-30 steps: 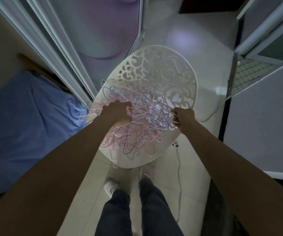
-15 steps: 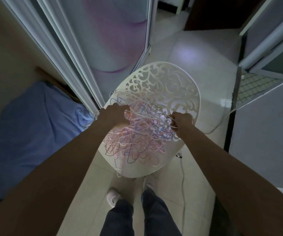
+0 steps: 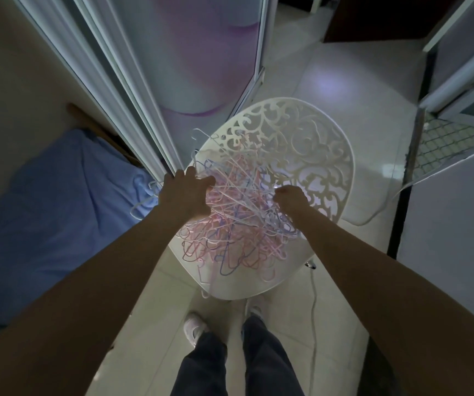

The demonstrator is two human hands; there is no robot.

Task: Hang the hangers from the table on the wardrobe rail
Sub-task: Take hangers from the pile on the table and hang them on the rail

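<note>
Pink, blue and white hangers (image 3: 230, 224) lie in a tangled heap on the near half of our white table (image 3: 310, 144), a round top cut through with scroll-shaped openings. Dim light; fine detail is hard to read.

Our left hand (image 3: 186, 195) rests on the heap's left edge, back of the hand up, fingers (image 3: 193, 174) reaching forward and somewhat spread, thumb toward the middle of the pile. Whether those fingers close round any one hanger we cannot tell; their tips are lost among the wires. A few white hangers (image 3: 144, 201) stick out past the table's left rim, beside that wrist.

Our right hand (image 3: 290, 197) sits on the heap's right side, fingers curled tight into a fist around a bundle of hanger wires that run down and left from it across the pile.

Surroundings: a sliding wardrobe door (image 3: 190, 58) with a pale purple pattern stands just beyond the table's left side, its white frame running toward us. Left of that, blue bedding (image 3: 53, 212). Pale floor tiles (image 3: 330, 78) beyond the table. A white cable (image 3: 313, 298) trails on the floor at the right. Below the table, our dark trousers (image 3: 264, 364) and light shoes (image 3: 193, 328).
</note>
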